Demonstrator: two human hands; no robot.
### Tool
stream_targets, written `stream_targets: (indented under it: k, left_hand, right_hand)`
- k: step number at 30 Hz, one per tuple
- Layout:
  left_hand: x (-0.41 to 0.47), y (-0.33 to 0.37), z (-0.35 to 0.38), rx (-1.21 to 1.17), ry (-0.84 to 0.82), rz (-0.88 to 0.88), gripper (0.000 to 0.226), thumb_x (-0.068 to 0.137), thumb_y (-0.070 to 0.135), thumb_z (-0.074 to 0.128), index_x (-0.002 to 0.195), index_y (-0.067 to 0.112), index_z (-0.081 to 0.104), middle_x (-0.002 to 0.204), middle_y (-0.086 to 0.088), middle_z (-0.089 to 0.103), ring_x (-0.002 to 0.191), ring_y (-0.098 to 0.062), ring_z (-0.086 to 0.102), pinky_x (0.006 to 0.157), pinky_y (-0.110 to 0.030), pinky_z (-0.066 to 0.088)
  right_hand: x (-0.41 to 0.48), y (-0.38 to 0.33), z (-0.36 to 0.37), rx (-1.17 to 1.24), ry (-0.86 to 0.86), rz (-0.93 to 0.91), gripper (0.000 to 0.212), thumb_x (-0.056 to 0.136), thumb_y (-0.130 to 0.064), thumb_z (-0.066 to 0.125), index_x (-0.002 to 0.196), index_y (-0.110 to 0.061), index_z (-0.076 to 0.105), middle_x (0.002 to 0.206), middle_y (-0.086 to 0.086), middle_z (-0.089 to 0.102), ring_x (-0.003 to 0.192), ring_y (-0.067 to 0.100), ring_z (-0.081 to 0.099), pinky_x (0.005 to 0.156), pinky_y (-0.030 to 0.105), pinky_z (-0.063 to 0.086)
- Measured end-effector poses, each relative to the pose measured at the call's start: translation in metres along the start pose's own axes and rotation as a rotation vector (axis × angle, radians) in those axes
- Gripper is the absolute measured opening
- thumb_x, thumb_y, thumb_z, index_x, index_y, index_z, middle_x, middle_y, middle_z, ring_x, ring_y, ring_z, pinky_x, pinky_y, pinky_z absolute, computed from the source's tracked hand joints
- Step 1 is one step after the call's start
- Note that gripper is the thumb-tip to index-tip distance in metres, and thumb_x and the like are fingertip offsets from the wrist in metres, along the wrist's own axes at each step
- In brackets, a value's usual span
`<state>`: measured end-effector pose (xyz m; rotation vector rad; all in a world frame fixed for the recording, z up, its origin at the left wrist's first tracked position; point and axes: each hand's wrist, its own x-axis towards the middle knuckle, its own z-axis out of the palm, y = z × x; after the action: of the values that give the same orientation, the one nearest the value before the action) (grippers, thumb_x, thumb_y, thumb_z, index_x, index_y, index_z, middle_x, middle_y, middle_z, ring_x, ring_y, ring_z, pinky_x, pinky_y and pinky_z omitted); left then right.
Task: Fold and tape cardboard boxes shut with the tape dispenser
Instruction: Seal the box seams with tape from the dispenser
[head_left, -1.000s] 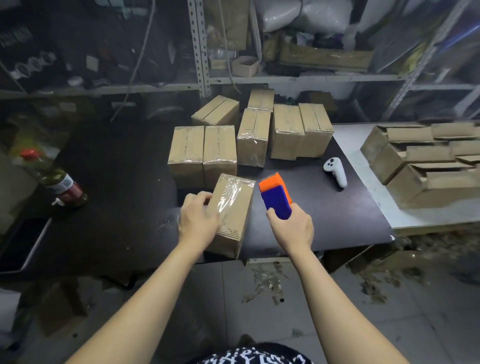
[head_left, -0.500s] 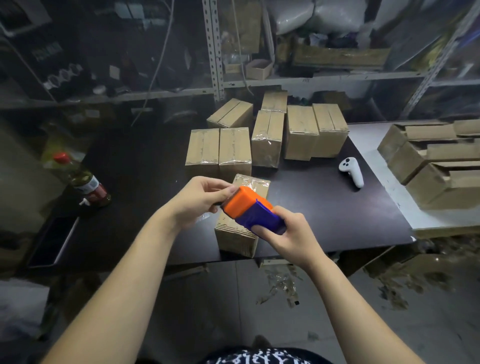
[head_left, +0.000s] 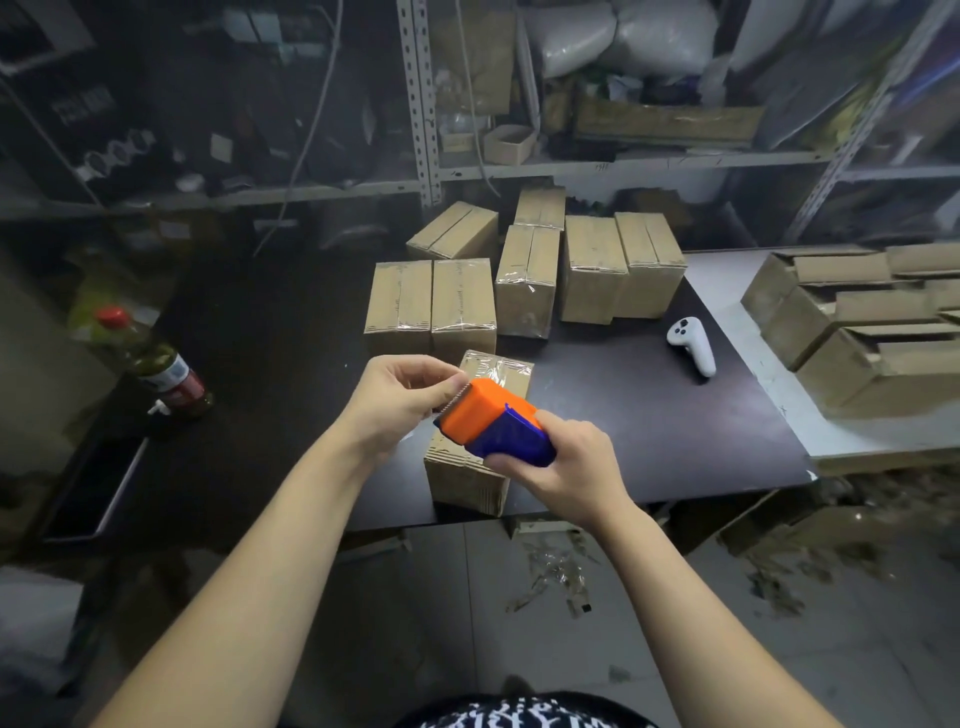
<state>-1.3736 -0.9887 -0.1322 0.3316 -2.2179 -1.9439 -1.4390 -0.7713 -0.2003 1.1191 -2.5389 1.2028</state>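
- Tape dispenser (head_left: 493, 426), orange front and blue back, is held in the air over the near box (head_left: 467, 480), tilted with its toothed edge pointing to the left hand.
- Right hand (head_left: 566, 457) wraps around the blue back, fingers curled underneath, firm grip.
- Left hand (head_left: 400, 400) has thumb and forefinger pinched together right at the toothed edge. It looks like it is picking up the clear tape end, but the tape is too thin to confirm.
- Near box lies at the front edge of the dark table (head_left: 649, 426), directly below both hands. Shiny tape covers its far end and neither hand touches it.
- Just changed: left hand is off the box and up at the dispenser. A second ago it rested flat on the box while the dispenser stood upright beside it.
- Half a second ago the hands had already met. Now the pinch sits tighter at the teeth and the dispenser is a bit lower and more level.
- Meaning, as a guess: a fresh strip is being started for this box and no tape is going down yet.
- Box itself has not shifted across the frames.
- Taped boxes (head_left: 462, 296) sit grouped behind it, and open boxes (head_left: 857, 332) wait on the right side.
- White controller (head_left: 691, 345) and bottle (head_left: 156, 364) stay where they were.
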Motion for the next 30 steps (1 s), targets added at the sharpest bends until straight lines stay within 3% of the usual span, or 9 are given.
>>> stream_targets:
  k: [5,12,15,17,19,22,27,30]
  left_hand:
    - [0.001,0.008,0.004,0.096,0.009,0.191,0.019,0.088,0.020,0.075,0.097,0.004,0.078,0.083,-0.004,0.073,0.083,-0.017,0.069,0.067,-0.025,0.057]
    - [0.003,0.015,0.004,0.169,-0.097,0.313,0.008,0.088,0.003,0.074,0.094,0.001,0.079,0.078,-0.016,0.063,0.075,-0.015,0.059,0.066,-0.023,0.051]
    - [0.007,0.021,-0.001,0.076,0.057,0.372,0.014,0.086,-0.007,0.074,0.090,0.005,0.079,0.074,-0.003,0.064,0.073,-0.013,0.059,0.065,-0.024,0.049]
    - [0.013,0.030,-0.020,0.118,0.136,0.428,0.011,0.085,-0.002,0.077,0.090,0.008,0.079,0.073,0.003,0.065,0.071,-0.018,0.057,0.061,-0.028,0.047]
    - [0.016,0.039,-0.030,0.252,0.078,0.468,0.007,0.085,0.008,0.080,0.092,0.010,0.080,0.075,0.004,0.066,0.070,-0.026,0.058,0.059,-0.033,0.050]
    - [0.015,0.040,-0.019,0.291,0.092,0.473,0.007,0.086,0.014,0.079,0.092,0.016,0.079,0.076,0.007,0.066,0.072,-0.019,0.059,0.063,-0.032,0.052]
    - [0.018,0.030,-0.019,0.291,0.209,0.407,0.007,0.088,0.015,0.078,0.095,0.014,0.080,0.081,-0.001,0.070,0.078,-0.029,0.065,0.071,-0.043,0.058]
    - [0.019,0.034,-0.022,0.309,0.217,0.438,0.005,0.088,0.011,0.078,0.092,0.013,0.079,0.075,0.002,0.067,0.071,-0.019,0.061,0.064,-0.034,0.052]
  right_hand:
    - [-0.001,0.005,0.011,0.062,0.059,-0.085,0.051,0.085,-0.061,0.068,0.085,-0.011,0.060,0.070,-0.004,0.062,0.055,0.011,0.054,0.051,0.027,0.045]
    - [-0.005,0.016,0.015,-0.003,0.116,-0.108,0.059,0.089,-0.069,0.060,0.086,-0.010,0.061,0.070,-0.003,0.065,0.055,0.015,0.056,0.050,0.028,0.046]
    - [-0.016,0.034,0.011,-0.069,0.126,0.000,0.055,0.086,-0.068,0.062,0.085,-0.012,0.061,0.066,-0.009,0.059,0.052,0.012,0.050,0.050,0.022,0.040]
    - [-0.033,0.053,0.005,-0.083,0.102,0.144,0.051,0.084,-0.067,0.065,0.086,-0.017,0.061,0.063,-0.013,0.057,0.051,0.010,0.049,0.052,0.022,0.039]
    - [-0.045,0.062,0.003,-0.060,0.056,0.248,0.048,0.082,-0.068,0.067,0.086,-0.021,0.060,0.063,-0.015,0.059,0.054,0.006,0.054,0.055,0.024,0.040]
    - [-0.040,0.056,0.005,-0.045,0.032,0.323,0.042,0.085,-0.068,0.064,0.086,-0.026,0.060,0.066,-0.011,0.066,0.060,0.007,0.062,0.059,0.026,0.047]
    - [-0.035,0.049,0.003,-0.028,0.039,0.349,0.028,0.087,-0.054,0.073,0.080,-0.035,0.055,0.064,-0.013,0.065,0.059,0.005,0.060,0.057,0.020,0.040]
    - [-0.040,0.050,0.002,-0.005,0.007,0.336,0.028,0.087,-0.055,0.074,0.082,-0.032,0.058,0.065,-0.014,0.064,0.059,0.007,0.060,0.057,0.017,0.039]
